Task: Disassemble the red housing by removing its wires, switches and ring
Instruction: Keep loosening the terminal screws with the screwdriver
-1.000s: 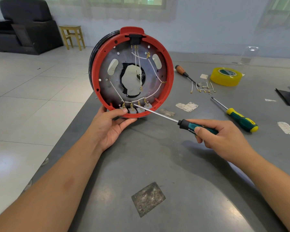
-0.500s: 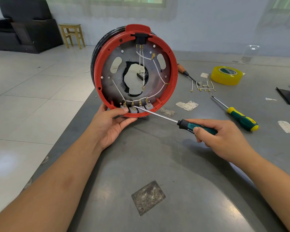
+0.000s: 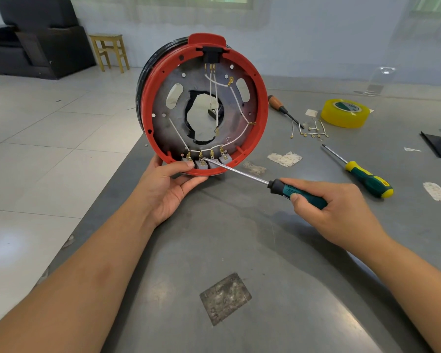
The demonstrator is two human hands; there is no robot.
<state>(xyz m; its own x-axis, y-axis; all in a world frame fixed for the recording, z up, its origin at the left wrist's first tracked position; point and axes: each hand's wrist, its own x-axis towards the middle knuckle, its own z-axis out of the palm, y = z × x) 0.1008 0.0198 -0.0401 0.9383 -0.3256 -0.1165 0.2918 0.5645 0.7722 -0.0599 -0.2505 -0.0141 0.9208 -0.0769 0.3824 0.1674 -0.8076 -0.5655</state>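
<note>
The red housing (image 3: 204, 105) stands up on its edge on the gray counter (image 3: 239, 250), in the upper middle of the frame, with its open side facing the person. The left hand (image 3: 168, 189) is right under it, fingers curled around the bottom rim to keep it from rolling. The thumb rests by the small gray switches (image 3: 204, 163), which sit in a row at the very bottom of the housing.

The right hand (image 3: 339, 210) is lower and to the right, wrapped tight around the green handle of a screwdriver (image 3: 260, 180). The long metal shaft slants up and to the left, and its tip touches the row of switches, near the second one from the left, where the white wires (image 3: 229, 143) end in little gold clips.

So the switches are the part closest to both hands. The left hand is nearer. The tool reaches in from the right, low and flat. I think the next job is to pry a wire clip or a switch loose at that spot.
</note>
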